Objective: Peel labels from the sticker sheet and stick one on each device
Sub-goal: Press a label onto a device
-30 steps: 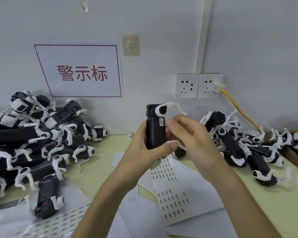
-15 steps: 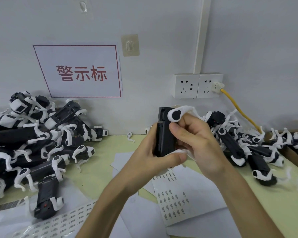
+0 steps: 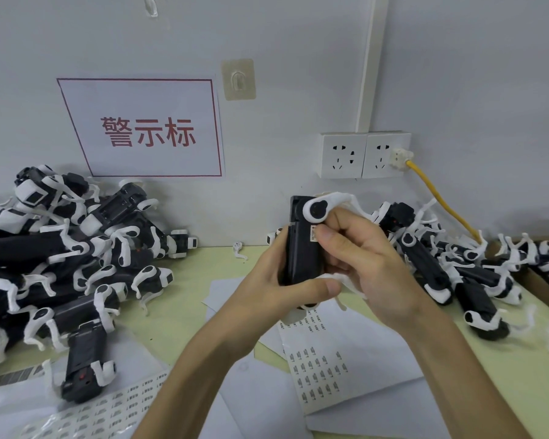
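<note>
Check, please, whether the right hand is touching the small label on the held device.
Touching. The head view shows the right hand pressing a fingertip onto the label on the black device, which the left hand grips.

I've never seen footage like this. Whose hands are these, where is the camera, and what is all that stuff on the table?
No machine here: a person works with bare hands, and the single picture comes from a camera worn on their head, looking forward and down. The left hand grips a black handheld device with a white rubbery strap, held upright; the right hand holds its other side, one fingertip beside a small white label on it. Below lies a white sticker sheet with rows of tiny labels on the pale yellow-green table. More such devices lie heaped in a left pile and a right pile.
</note>
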### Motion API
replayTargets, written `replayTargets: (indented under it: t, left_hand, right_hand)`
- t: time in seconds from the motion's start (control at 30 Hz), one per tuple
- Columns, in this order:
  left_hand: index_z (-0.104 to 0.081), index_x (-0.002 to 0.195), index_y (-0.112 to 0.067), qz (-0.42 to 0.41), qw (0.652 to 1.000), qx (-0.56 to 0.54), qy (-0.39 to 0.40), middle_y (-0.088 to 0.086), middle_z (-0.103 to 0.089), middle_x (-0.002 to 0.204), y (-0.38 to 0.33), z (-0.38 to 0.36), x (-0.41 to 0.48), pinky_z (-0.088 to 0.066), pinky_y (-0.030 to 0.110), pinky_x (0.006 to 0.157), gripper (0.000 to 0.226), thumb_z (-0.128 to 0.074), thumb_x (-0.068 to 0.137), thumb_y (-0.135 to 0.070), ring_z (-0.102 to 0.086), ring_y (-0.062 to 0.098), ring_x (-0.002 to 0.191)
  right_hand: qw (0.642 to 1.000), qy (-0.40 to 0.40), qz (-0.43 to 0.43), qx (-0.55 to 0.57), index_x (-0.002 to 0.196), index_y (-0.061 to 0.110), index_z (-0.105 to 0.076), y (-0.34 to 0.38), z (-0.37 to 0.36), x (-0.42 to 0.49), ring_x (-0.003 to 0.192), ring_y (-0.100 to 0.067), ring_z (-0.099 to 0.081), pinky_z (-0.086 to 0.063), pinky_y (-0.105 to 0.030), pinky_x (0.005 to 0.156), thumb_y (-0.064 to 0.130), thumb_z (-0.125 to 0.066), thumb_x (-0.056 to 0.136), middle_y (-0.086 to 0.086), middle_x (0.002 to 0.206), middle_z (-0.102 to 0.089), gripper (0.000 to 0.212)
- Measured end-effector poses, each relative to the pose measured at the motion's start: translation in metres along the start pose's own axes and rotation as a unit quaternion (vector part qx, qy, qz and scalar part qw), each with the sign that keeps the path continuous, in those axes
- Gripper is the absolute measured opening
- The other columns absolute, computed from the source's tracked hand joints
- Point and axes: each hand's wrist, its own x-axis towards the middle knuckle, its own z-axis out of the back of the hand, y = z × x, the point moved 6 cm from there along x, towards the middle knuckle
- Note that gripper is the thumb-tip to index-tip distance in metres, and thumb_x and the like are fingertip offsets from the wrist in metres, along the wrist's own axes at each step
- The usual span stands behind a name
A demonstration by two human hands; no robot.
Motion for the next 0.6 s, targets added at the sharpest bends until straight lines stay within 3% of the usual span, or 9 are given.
replayTargets:
  t: [0.3, 0.43, 0.5, 0.6]
  left_hand:
    - [-0.058, 0.126, -0.024, 0.024, 1.0, -0.01, -0.009, -0.002, -0.07, 0.104, 0.0061, 0.0048, 0.0017, -0.054, 0.026, 0.083, 0.058, -0.078, 0.072, -0.028, -0.067, 0.013, 0.096]
    - [-0.057, 0.126, -0.024, 0.025, 0.999, 0.011, -0.028, 0.017, -0.066, 0.114, 0.0047, 0.0061, 0.0011, -0.056, 0.046, 0.092, 0.06, -0.079, 0.072, -0.036, -0.067, 0.02, 0.098]
    - [-0.057, 0.127, -0.025, 0.025, 0.999, 0.017, -0.035, 0.018, -0.064, 0.119, 0.004, 0.0068, 0.0004, -0.055, 0.054, 0.095, 0.06, -0.078, 0.073, -0.04, -0.067, 0.033, 0.105]
    - [-0.057, 0.13, -0.026, 0.022, 0.999, 0.015, -0.042, 0.019, -0.063, 0.123, 0.0049, 0.0079, 0.0005, -0.052, 0.059, 0.099, 0.055, -0.076, 0.079, -0.039, -0.062, 0.039, 0.116]
  right_hand:
    - [0.997, -0.024, -0.014, -0.07, 0.064, 0.025, -0.043, 0.0026, -0.0033, 0.0003, 0.06, -0.009, -0.035, -0.036, -0.02, 0.056, 0.016, -0.055, 0.084, 0.008, 0.063, -0.036, 0.025]
    - [0.999, -0.039, -0.017, -0.028, 0.065, 0.021, -0.043, 0.0003, -0.0061, 0.0001, 0.055, -0.009, -0.037, -0.039, -0.021, 0.05, 0.017, -0.058, 0.086, 0.004, 0.061, -0.036, 0.026]
    - [0.998, -0.052, -0.017, -0.031, 0.065, 0.017, -0.043, -0.0006, -0.0062, 0.0006, 0.054, -0.01, -0.038, -0.04, -0.022, 0.049, 0.022, -0.061, 0.088, 0.003, 0.059, -0.036, 0.029]
    - [0.999, -0.033, -0.025, -0.01, 0.067, 0.019, -0.045, -0.0014, -0.0074, 0.0012, 0.059, -0.01, -0.039, -0.041, -0.022, 0.056, 0.023, -0.058, 0.09, 0.003, 0.062, -0.037, 0.027]
